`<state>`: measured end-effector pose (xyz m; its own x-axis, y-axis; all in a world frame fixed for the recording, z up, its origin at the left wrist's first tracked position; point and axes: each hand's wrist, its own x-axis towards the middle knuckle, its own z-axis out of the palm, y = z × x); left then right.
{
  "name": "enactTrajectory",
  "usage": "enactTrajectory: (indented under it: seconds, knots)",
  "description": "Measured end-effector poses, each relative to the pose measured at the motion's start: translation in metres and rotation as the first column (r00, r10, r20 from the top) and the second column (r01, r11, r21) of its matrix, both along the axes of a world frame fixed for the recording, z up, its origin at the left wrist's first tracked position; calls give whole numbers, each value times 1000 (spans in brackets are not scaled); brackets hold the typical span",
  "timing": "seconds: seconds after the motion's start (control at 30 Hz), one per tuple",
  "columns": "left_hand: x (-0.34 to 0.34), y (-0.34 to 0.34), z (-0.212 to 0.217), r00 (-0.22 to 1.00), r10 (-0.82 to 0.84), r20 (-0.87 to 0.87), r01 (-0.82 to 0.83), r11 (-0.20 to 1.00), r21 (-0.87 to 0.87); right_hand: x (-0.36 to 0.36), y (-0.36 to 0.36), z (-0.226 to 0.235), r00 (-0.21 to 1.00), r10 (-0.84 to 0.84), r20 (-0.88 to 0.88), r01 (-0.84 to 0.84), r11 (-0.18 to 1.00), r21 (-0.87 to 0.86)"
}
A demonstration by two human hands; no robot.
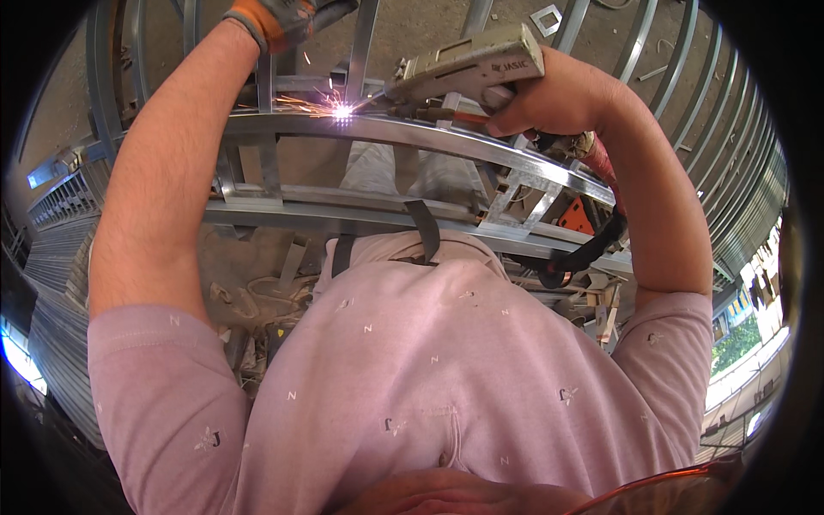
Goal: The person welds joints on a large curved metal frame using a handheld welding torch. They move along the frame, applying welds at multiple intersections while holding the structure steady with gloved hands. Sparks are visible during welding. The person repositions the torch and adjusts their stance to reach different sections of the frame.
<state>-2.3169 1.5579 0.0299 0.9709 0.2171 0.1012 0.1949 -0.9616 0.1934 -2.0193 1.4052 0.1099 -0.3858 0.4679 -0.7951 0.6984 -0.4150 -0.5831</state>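
My right hand [562, 90], bare, is closed around a grey-beige handheld welding gun [468, 69] that points left. At its tip a bright violet-white weld spot [342, 112] glows, throwing orange sparks leftward. The spot sits on a shiny square steel tube [412, 133] running across the frame in front of me. My left hand [279, 21], in an orange and grey glove, is at the top edge above the upright tubes, left of the sparks. Its thumb side stretches to the right; the other fingers are partly cut off by the picture's edge. I see nothing held in it.
Parallel steel bars [687, 77] stretch away on the right, and stacked metal profiles [64, 257] lie at the left. A dark, thick cable [592, 249] hangs beneath my right arm, near an orange object [577, 216]. Scraps [249, 300] litter the floor below the frame.
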Motion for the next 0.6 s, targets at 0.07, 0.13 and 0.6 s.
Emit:
enactTrajectory:
  seconds: [0.07, 0.13, 0.6]
  knots:
    - [2, 1, 2, 1000, -2, -3, 2, 1000, -8, -1, 1, 2, 1000, 11, 18, -11, 1000, -18]
    - [0, 1, -1, 1000, 0, -7, 0, 1000, 6, 0, 1, 0, 1000, 23, 11, -23, 1000, -5]
    - [3, 1, 3, 998, -13, -54, 11, 999, -38, -2, 10, 10, 993, 94, 67, -85, 988, -127]
